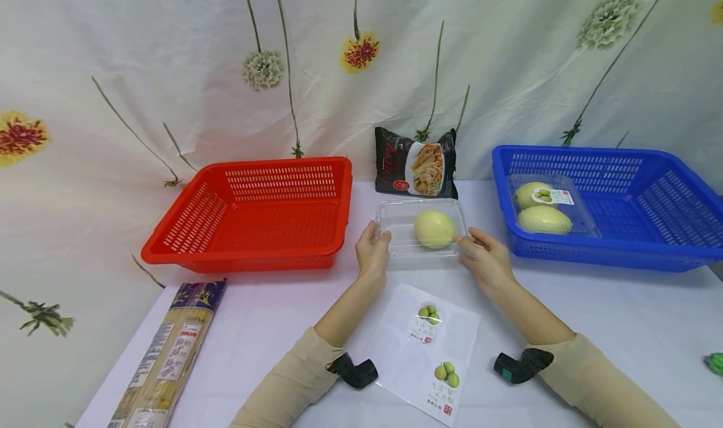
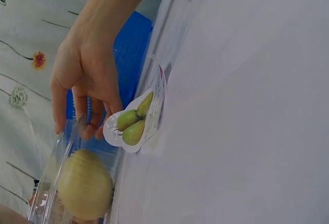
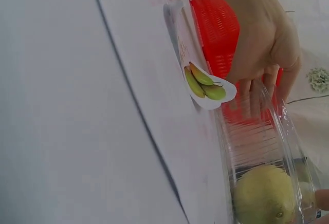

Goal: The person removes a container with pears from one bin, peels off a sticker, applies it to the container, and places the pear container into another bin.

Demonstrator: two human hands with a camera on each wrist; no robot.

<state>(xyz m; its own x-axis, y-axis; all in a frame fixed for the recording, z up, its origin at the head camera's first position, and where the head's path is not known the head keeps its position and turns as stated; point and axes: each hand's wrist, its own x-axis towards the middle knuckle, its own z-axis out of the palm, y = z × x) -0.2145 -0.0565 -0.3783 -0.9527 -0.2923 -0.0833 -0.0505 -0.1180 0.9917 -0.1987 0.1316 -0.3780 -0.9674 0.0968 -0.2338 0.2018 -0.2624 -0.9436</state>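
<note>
My left hand (image 1: 373, 252) grips the left end of a clear plastic clamshell box (image 1: 398, 230), its thumb at the front edge. At the box's right front corner my right hand (image 1: 487, 258) holds on, fingers bent around the end. Inside, right of the middle, lies one pale yellow, melon-like fruit (image 1: 434, 229). In front of the hands a white sticker sheet (image 1: 395, 359) lies on the table, bearing two fruit labels. The upper fruit label (image 2: 134, 124) stands partly up from the sheet in both wrist views.
A red basket (image 1: 282, 258) is at left, a blue basket (image 1: 593, 256) at right, with a clear box of two fruits (image 1: 545, 208) inside. A black noodle packet (image 1: 417, 164) stands behind. Long packaged noodles (image 1: 169, 359) lie front left. A small green thing (image 1: 715, 363) is at far right.
</note>
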